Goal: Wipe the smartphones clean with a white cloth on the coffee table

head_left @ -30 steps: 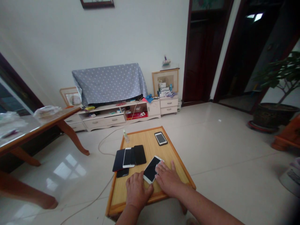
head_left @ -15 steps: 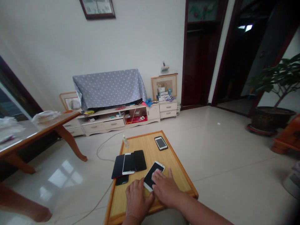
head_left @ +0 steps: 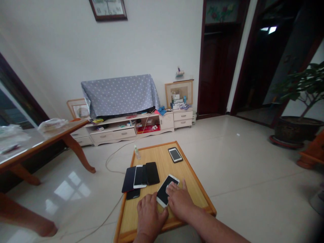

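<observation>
On a low wooden table with an orange rim (head_left: 162, 158) lies a white-framed smartphone (head_left: 165, 190), screen up and tilted on the surface. My right hand (head_left: 179, 200) rests on its screen, with the fingers spread over the lower part and a small pale patch under the fingertips, too small to identify. My left hand (head_left: 150, 216) lies flat on the table against the phone's lower left edge. Further up are a black phone (head_left: 152, 173), a white-framed phone (head_left: 140, 176), a dark phone (head_left: 129, 179), a small dark phone (head_left: 133, 194), and a phone in a black case (head_left: 175, 155). A small clear bottle (head_left: 137, 152) stands at the far corner.
A cable (head_left: 111, 162) runs across the tiled floor behind the low table. To the left stands a wooden table with a glass top (head_left: 37, 141). A cream TV cabinet (head_left: 112, 131) lines the far wall, and a potted plant (head_left: 298, 101) stands at right.
My right fingers have slid down the phone's screen from near its top end. The whole scene sits lower in the view than a second ago, since the camera has tilted up.
</observation>
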Motion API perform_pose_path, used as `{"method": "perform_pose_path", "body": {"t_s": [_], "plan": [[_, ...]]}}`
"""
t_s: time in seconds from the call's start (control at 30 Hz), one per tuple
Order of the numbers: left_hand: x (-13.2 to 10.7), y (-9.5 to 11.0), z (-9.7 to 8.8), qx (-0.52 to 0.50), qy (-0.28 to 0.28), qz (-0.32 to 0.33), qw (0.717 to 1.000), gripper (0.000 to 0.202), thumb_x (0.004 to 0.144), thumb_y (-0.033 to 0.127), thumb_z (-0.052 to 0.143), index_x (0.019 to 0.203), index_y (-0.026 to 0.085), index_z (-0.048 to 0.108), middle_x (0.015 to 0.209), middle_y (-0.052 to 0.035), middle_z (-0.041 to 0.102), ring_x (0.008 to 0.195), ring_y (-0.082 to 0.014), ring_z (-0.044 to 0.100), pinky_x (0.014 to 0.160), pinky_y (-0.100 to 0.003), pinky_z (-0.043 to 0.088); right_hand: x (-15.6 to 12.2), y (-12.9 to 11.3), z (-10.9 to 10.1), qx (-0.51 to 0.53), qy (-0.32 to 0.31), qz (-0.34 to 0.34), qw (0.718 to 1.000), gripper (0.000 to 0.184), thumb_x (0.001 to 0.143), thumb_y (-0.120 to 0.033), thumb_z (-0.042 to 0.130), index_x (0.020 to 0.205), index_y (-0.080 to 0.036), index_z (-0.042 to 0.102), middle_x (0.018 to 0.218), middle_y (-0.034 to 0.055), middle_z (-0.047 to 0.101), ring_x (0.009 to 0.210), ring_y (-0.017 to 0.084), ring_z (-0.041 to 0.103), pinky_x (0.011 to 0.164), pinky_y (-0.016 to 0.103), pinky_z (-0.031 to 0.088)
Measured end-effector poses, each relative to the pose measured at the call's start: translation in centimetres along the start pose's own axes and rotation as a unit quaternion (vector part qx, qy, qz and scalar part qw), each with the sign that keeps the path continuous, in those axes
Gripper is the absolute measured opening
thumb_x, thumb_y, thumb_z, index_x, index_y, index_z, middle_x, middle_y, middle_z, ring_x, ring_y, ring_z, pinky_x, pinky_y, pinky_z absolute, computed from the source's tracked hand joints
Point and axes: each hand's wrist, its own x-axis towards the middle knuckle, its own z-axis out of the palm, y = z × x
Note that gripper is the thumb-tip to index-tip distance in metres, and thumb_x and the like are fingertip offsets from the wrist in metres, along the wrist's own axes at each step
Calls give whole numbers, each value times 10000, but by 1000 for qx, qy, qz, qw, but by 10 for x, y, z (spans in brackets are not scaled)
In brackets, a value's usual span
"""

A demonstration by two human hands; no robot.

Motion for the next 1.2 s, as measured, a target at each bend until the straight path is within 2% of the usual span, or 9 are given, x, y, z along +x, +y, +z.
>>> {"method": "perform_pose_path", "body": {"t_s": [0.1, 0.23, 0.3, 0.4, 0.5, 0.6, 0.77, 0.97, 1.2], "plan": [[0, -1, 1, -6, 3, 8, 1000, 550, 815, 447, 602, 1306, 199, 596, 1178, -103, 646, 1175, -286, 534, 1051, -408, 290, -10, -11, 9, 89, -20, -74, 993, 363, 882, -218, 525, 1202, -224, 694, 1327, 93, 668, 1321, 268, 524, 1220, 507, 25], [0, -1, 0, 2, 1, 10, 1000, 553, 812, 452, 609, 1306, 204, 593, 1174, -105, 645, 1177, -293, 530, 1052, -407, 292, -6, -5, 5, 256, 24, -4, 966, 180, 831, -245, 580, 892, -230, 749, 1022, 64, 761, 1073, 261, 656, 1129, 430, 303], [0, -1, 0, 7, -1, 5, 1000, 570, 786, 442, 631, 1303, 203, 595, 1162, -105, 645, 1173, -297, 531, 1048, -408, 295, 1, 2, -1, 305, 52, 37, 950, 221, 868, -309, 544, 940, -213, 730, 991, 73, 757, 985, 255, 678, 979, 395, 449], [-1, -1, -1, 1, 3, 14, 1000, 578, 780, 436, 634, 1306, 200, 589, 1155, -101, 639, 1162, -294, 533, 1047, -416, 294, 8, 10, -9, 401, 80, 75, 909, 323, 927, -389, 452, 1015, -171, 674, 967, 90, 752, 876, 227, 702, 785, 332, 533], [-2, -3, 0, -6, 8, 19, 1000, 577, 787, 441, 633, 1311, 206, 583, 1167, -98, 633, 1172, -293, 526, 1054, -418, 286, 7, 13, -12, 483, 85, 86, 868, 365, 931, -459, 449, 1040, -160, 629, 997, 105, 748, 889, 222, 720, 738, 315, 560], [-3, -4, 0, -8, 8, 23, 1000, 585, 789, 447, 634, 1319, 207, 576, 1169, -98, 631, 1174, -290, 523, 1058, -412, 282, 5, 13, -8, 519, 80, 91, 846, 396, 901, -511, 495, 1058, -169, 618, 1028, 110, 745, 898, 225, 731, 730, 322, 571], [-2, -3, -1, -6, 6, 21, 1000, 581, 788, 451, 635, 1312, 206, 580, 1160, -100, 633, 1165, -294, 527, 1052, -414, 285, 14, 25, 0, 449, 110, 128, 877, 301, 844, -394, 523, 983, -167, 663, 962, 99, 748, 887, 245, 715, 804, 369, 550], [-1, -3, -1, -5, 3, 19, 1000, 601, 790, 457, 629, 1323, 186, 575, 1168, -108, 632, 1170, -302, 522, 1062, -425, 276, 19, 42, -6, 285, 179, 149, 930, 410, 864, -235, 411, 1194, -189, 650, 1223, 112, 684, 1143, 247, 617, 1001, 368, 444], [-2, -4, 4, 7, 24, 11, 1000, 590, 774, 444, 643, 1306, 194, 589, 1140, -103, 633, 1139, -296, 531, 1039, -413, 297, -8, 10, 5, 166, 85, 32, 982, 346, 913, -269, 485, 1186, -247, 697, 1310, 67, 672, 1268, 247, 556, 1098, 375, 348]]}}
